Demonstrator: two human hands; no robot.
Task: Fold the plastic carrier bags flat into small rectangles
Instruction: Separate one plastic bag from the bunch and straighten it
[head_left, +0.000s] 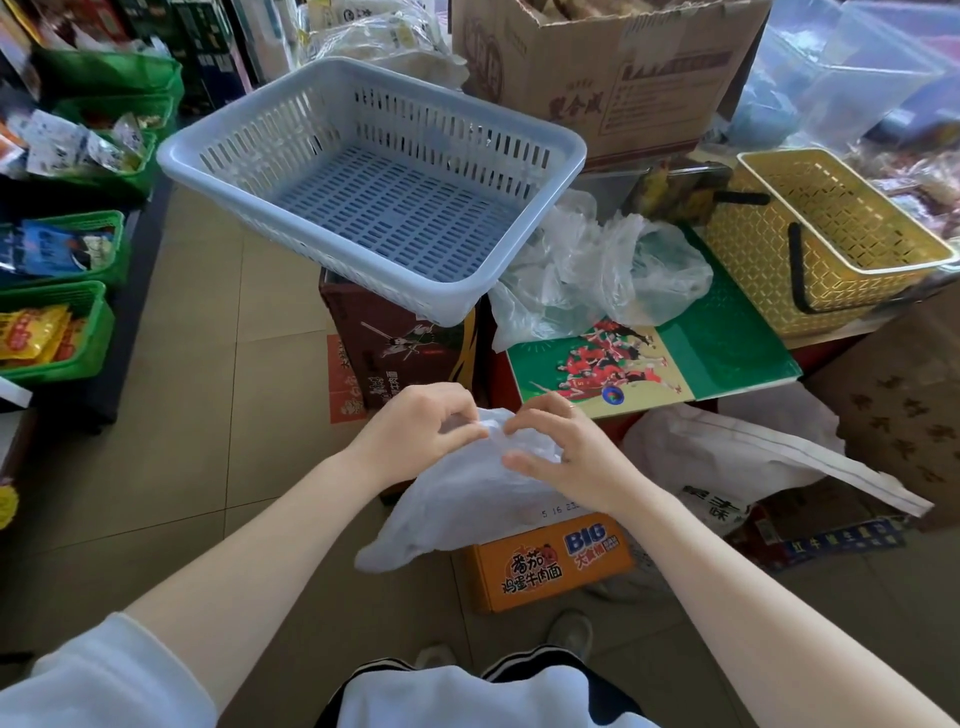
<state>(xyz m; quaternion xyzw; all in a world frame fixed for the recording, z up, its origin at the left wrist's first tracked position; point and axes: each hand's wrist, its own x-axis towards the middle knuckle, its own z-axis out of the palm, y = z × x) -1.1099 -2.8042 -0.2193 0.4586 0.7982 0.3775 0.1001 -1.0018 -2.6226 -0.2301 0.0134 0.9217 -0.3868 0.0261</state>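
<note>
Both hands on one bag, held in the air, near centre: left hand and right hand pinch its bunched top. We're still flattening, no fold yet. Next: smooth it, first crease. More bags wait far right beside the basket.

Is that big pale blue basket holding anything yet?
Empty: the blue basket shows only its bare slotted floor, with no folded bags inside.

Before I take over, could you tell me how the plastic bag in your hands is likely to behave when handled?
Probably very floppy: the plastic bag sags limply below the left hand and right hand pinching it. Likely light, being thin and translucent. Folds may spring open, since it looks crinkled.
</note>
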